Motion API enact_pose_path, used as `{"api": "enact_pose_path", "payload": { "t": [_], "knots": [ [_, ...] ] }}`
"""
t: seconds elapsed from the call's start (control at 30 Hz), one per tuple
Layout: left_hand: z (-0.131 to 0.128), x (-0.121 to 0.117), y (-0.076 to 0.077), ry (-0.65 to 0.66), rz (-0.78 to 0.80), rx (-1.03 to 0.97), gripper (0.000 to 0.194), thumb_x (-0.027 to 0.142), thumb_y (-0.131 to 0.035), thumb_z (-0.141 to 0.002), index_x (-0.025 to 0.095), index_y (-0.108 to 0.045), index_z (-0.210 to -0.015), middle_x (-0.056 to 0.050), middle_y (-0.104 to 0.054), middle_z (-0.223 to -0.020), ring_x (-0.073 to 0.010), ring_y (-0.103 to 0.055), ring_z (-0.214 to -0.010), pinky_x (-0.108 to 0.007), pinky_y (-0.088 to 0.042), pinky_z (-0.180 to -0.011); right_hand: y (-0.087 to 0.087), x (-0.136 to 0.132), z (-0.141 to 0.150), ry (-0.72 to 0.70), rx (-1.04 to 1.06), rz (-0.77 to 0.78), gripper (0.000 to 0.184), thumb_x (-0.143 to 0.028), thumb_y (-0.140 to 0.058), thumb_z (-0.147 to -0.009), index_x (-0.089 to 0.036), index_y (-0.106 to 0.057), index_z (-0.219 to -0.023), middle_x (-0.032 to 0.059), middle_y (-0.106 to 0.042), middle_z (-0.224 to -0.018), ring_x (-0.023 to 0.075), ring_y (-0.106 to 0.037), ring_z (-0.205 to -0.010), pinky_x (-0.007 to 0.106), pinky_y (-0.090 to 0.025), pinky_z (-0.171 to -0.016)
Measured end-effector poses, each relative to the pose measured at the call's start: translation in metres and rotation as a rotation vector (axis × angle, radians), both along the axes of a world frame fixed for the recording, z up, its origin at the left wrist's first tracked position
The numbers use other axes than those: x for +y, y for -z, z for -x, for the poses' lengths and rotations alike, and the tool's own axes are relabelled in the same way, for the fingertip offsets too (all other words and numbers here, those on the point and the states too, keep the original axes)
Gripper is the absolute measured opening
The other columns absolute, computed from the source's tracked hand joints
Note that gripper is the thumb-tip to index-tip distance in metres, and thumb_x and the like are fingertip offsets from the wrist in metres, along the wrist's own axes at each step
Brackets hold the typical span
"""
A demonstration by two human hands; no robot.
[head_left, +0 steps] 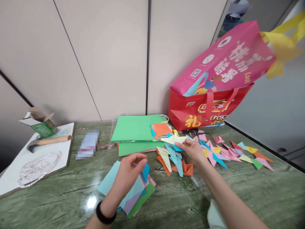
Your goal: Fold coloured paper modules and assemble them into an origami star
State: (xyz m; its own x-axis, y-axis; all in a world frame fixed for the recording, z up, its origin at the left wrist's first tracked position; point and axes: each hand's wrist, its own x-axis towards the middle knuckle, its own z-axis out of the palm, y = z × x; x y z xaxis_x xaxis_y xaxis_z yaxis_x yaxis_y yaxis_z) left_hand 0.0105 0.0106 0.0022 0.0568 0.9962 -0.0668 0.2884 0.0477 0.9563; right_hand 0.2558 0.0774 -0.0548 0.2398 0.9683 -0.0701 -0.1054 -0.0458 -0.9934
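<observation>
Above a fanned pile of coloured paper sheets [133,192] hovers my left hand [132,167], its fingers loosely curled and a little apart. I see nothing clearly held in it. A folded blue paper [146,172] shows just below its thumb. My right hand [190,149] pinches a cream folded paper piece [173,139] between thumb and fingers. A bit of blue paper shows by the thumb; whether it is gripped too I cannot tell. Beneath this hand lie folded pieces in light blue [176,160], cream [165,158] and orange [187,168].
Paper stars [212,152] and more folded pieces spread to the right. Behind are green sheets [135,127], small orange squares [162,129], scissors [192,131] and a red bag [188,109] under a pink bag [221,60]. Far left: a hammer [53,140], box [43,125] and beads [39,167].
</observation>
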Motion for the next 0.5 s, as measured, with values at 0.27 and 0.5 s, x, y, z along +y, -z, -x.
{"api": "enact_pose_path", "payload": {
  "t": [0.27,0.5],
  "knots": [
    [-0.003,-0.005,-0.005,0.097,0.031,0.051,0.022,0.032,-0.06,-0.071,0.016,-0.069,-0.083,-0.008,-0.071,-0.082,-0.022,-0.064,-0.079,-0.029,-0.049,-0.067,0.017,0.007,0.005,-0.006,-0.03,0.014,0.036,-0.036,-0.085,-0.035,-0.016,-0.06,-0.051,0.0013,-0.064,-0.048,0.0158,-0.057,-0.043,0.027,-0.046,-0.044],
    [-0.005,-0.005,-0.005,0.066,0.001,-0.065,0.022,0.03,-0.062,-0.07,0.015,-0.068,-0.085,-0.009,-0.071,-0.088,-0.0218,-0.065,-0.083,-0.032,-0.05,-0.073,-0.005,-0.004,0.014,0.067,-0.019,-0.078,0.035,-0.047,-0.076,-0.055,-0.018,-0.06,-0.066,-0.0023,-0.062,-0.057,0.0128,-0.055,-0.046,0.027,-0.048,-0.047]
  ]
}}
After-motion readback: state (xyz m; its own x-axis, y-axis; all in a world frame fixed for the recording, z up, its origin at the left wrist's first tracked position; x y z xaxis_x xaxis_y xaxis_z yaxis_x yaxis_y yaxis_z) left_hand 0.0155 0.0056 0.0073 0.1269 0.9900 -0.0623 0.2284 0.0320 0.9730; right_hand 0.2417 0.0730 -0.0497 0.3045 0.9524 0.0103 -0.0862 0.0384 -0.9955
